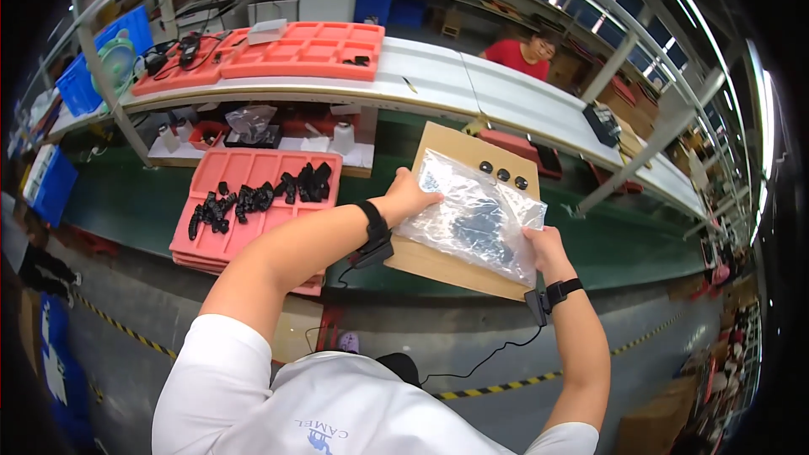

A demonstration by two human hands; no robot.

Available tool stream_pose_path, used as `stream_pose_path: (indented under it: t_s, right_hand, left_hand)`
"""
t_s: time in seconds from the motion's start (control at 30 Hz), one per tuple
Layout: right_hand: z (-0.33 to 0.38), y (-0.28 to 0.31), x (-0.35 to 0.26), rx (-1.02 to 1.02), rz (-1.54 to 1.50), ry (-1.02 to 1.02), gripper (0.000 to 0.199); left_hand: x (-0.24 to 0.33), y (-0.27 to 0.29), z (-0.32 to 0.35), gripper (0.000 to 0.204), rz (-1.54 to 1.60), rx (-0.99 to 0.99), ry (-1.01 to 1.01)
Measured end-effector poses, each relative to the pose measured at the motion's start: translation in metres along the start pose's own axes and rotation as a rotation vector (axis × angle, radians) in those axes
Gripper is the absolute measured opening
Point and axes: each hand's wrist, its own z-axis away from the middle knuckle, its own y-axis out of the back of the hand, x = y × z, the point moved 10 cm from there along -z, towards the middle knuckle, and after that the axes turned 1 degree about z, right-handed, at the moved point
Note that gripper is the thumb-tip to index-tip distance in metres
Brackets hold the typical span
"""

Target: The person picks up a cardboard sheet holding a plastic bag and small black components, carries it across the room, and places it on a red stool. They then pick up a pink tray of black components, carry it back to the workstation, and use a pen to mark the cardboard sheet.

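Observation:
A clear plastic bag [472, 217] with dark pieces showing through it is stretched between my hands. My left hand [410, 195] is closed on its left edge, thumb on top. At the right edge my right hand [548, 249] pinches the bag. Under the bag lies a tan cardboard sheet [455, 146], tilted on the green bench. Three round black parts [503, 175] sit in a row on the cardboard, just beyond the bag. Whether my fingers also touch the cardboard is hidden.
Left of my hands, a stack of pink trays [274, 164] holds several black parts [242, 200]. More pink trays [301, 29] rest on the white shelf [421, 63] behind. White bottles [343, 138] stand below it. A person in red [522, 57] is beyond the shelf.

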Motion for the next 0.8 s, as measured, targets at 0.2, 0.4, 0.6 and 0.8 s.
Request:
stream_pose_path:
  t_s: [0.2, 0.4, 0.6, 0.8]
  right_hand:
    - [-0.106, -0.02, -0.068, -0.07, 0.032, 0.008, 0.017]
    - [-0.221, -0.026, -0.121, -0.127, 0.071, 0.026, 0.014]
    - [-0.318, -0.039, -0.144, -0.171, 0.176, 0.056, 0.015]
    - [-0.389, -0.061, -0.149, -0.305, 0.149, 0.049, 0.016]
  left_hand:
    - [0.025, 0.017, -0.095, 0.082, -0.024, 0.111, 0.036]
    - [0.046, 0.015, -0.185, 0.069, -0.105, 0.198, -0.006]
    - [0.049, 0.013, -0.248, 0.058, -0.211, 0.191, 0.133]
    - [0.076, 0.05, -0.255, 0.039, -0.66, 0.416, -0.332]
